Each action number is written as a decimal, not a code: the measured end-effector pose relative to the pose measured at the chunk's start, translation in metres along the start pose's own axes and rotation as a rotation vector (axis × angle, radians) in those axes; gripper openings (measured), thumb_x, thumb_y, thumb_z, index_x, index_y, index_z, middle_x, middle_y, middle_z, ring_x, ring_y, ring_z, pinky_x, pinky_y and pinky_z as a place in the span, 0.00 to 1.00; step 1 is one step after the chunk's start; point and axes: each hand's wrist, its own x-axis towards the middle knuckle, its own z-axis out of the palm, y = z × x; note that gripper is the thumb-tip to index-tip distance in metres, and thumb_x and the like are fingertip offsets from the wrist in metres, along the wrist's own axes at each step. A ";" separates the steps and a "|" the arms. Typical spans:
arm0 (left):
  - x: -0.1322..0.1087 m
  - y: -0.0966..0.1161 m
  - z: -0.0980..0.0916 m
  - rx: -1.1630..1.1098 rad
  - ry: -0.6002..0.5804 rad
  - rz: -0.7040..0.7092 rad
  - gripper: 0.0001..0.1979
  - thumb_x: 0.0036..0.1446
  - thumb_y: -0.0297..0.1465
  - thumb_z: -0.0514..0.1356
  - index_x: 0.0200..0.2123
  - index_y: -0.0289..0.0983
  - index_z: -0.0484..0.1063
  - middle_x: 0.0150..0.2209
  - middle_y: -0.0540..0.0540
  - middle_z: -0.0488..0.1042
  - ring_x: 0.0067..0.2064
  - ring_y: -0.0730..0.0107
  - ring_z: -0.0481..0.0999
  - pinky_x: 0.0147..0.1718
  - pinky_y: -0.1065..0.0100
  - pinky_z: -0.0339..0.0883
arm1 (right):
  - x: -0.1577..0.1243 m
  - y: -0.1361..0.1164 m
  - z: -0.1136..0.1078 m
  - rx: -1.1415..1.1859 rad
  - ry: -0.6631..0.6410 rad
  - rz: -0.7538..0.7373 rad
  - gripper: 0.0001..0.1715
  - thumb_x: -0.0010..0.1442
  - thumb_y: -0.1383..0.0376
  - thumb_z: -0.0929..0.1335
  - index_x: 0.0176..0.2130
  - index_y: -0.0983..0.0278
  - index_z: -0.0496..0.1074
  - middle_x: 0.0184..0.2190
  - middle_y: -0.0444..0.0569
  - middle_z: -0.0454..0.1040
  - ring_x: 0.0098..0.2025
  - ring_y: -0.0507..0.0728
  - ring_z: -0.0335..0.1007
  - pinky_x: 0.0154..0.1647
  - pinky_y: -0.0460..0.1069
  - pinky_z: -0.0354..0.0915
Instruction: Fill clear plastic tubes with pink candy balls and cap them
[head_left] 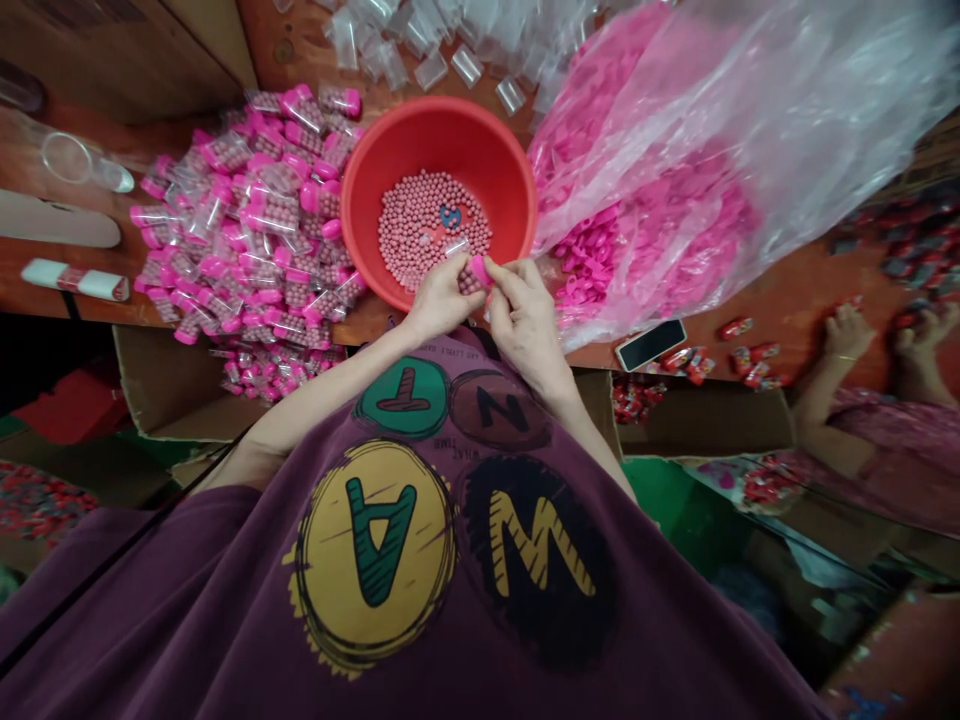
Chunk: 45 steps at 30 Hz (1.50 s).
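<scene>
My left hand (437,300) and my right hand (525,310) meet at the near rim of a red bowl (360,215) of small pink balls (420,225). Together they pinch a small clear tube (471,277) filled with pink balls. The right hand's fingers press a pink cap (480,268) onto its end. Both hands are closed around it. A heap of filled, pink-capped tubes (255,230) lies left of the bowl.
A clear plastic bag of loose pink caps (645,220) lies right of the bowl, with empty clear tubes (420,50) behind. A phone (651,344) rests on the wooden table edge. Another person's hands (885,335) work among red packets at right. Cardboard boxes (150,385) sit below.
</scene>
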 end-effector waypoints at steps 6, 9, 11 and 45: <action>-0.003 0.016 -0.009 -0.053 -0.181 -0.032 0.14 0.60 0.35 0.73 0.43 0.38 0.73 0.36 0.50 0.75 0.36 0.73 0.73 0.38 0.69 0.69 | 0.006 0.017 -0.008 -0.002 -0.012 -0.010 0.20 0.77 0.64 0.62 0.61 0.55 0.77 0.53 0.54 0.75 0.56 0.61 0.76 0.62 0.65 0.78; -0.003 0.019 -0.011 -0.055 -0.203 -0.045 0.15 0.67 0.44 0.69 0.43 0.38 0.73 0.36 0.49 0.76 0.36 0.72 0.75 0.38 0.69 0.70 | 0.008 0.029 -0.002 -0.005 0.054 -0.001 0.21 0.78 0.60 0.64 0.65 0.55 0.73 0.56 0.55 0.74 0.58 0.62 0.75 0.62 0.65 0.77; -0.002 0.019 -0.012 -0.042 -0.211 -0.030 0.18 0.66 0.46 0.69 0.42 0.38 0.73 0.34 0.50 0.75 0.35 0.73 0.74 0.38 0.69 0.70 | 0.008 0.041 0.008 0.009 0.136 0.013 0.26 0.78 0.55 0.65 0.71 0.55 0.66 0.60 0.57 0.72 0.60 0.63 0.75 0.60 0.65 0.78; -0.006 0.019 -0.001 -0.199 0.035 -0.261 0.14 0.69 0.38 0.70 0.35 0.36 0.73 0.29 0.52 0.75 0.28 0.78 0.73 0.30 0.74 0.66 | 0.017 0.041 0.035 -0.323 -0.165 -0.014 0.45 0.62 0.60 0.75 0.72 0.67 0.62 0.61 0.65 0.69 0.67 0.76 0.66 0.70 0.76 0.66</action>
